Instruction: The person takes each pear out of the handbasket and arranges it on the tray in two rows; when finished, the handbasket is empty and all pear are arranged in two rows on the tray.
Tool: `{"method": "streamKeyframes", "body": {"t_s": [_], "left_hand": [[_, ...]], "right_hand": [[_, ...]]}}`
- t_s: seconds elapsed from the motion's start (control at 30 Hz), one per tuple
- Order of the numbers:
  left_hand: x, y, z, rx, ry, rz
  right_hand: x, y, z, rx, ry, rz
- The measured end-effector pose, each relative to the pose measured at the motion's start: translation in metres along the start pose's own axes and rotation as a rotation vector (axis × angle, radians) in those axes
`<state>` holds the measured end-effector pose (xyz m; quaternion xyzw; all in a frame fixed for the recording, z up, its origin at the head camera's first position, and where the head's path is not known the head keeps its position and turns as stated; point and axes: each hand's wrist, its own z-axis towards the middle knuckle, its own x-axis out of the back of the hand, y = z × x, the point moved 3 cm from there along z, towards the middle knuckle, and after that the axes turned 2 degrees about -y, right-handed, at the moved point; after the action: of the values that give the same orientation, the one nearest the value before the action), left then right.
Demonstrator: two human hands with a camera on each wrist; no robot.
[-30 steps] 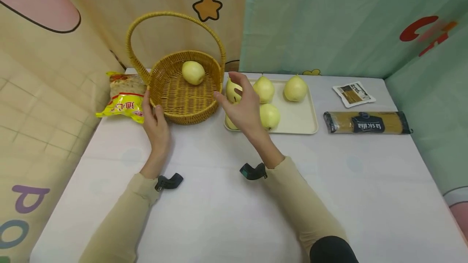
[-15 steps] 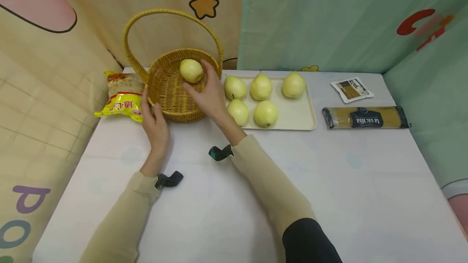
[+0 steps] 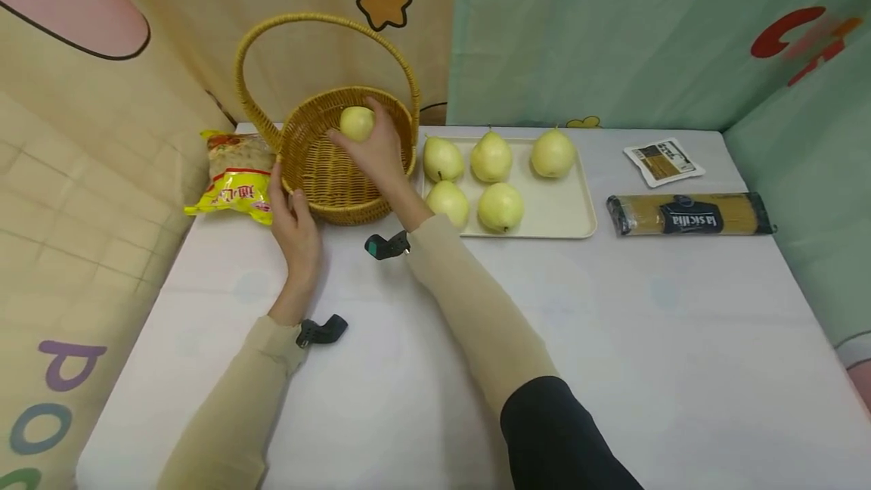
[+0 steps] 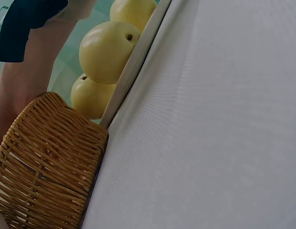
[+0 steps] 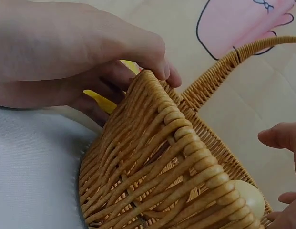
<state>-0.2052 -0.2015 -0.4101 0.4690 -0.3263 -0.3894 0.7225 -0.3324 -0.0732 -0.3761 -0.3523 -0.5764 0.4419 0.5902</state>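
A wicker basket (image 3: 327,180) with a tall arched handle stands at the back left of the table, tipped a little toward me. My left hand (image 3: 297,237) grips its left side; the right wrist view shows that thumb over the rim and the fingers outside. Inside the basket lies one pale yellow-green pear (image 3: 355,124). My right hand (image 3: 382,153) reaches in over the basket's right side, thumb and fingers spread around the pear. In the right wrist view the right thumb (image 5: 279,136) stands apart from the pear, while the fingertips are right beside it.
A cream tray (image 3: 554,218) right of the basket holds several pears (image 3: 501,207). A yellow food bag (image 3: 238,176) lies left of the basket. At the right are a small white sachet (image 3: 663,162) and a pack of spaghetti (image 3: 690,214). Curtains hang behind.
My right hand has moved left from over the tray into the basket, around the pear. The left hand has stayed at the basket's side. The view has shifted slightly.
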Motion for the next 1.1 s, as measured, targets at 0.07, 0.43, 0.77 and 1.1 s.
{"method": "streamKeyframes", "body": {"t_s": [0.07, 0.43, 0.77, 1.1], "left_hand": [[0.0, 0.001, -0.001, 0.008, 0.007, 0.005], [0.003, -0.005, 0.007, 0.0, 0.018, 0.013], [0.004, -0.039, 0.014, 0.004, 0.01, 0.057], [0.0, -0.036, 0.011, 0.015, -0.01, 0.037]], "right_hand": [[-0.002, 0.0, 0.003, -0.028, 0.0, -0.003], [-0.015, -0.003, 0.022, 0.006, -0.047, -0.207], [-0.026, 0.0, 0.018, 0.1, -0.192, -0.392], [-0.024, 0.003, 0.015, 0.123, -0.246, -0.373]]}}
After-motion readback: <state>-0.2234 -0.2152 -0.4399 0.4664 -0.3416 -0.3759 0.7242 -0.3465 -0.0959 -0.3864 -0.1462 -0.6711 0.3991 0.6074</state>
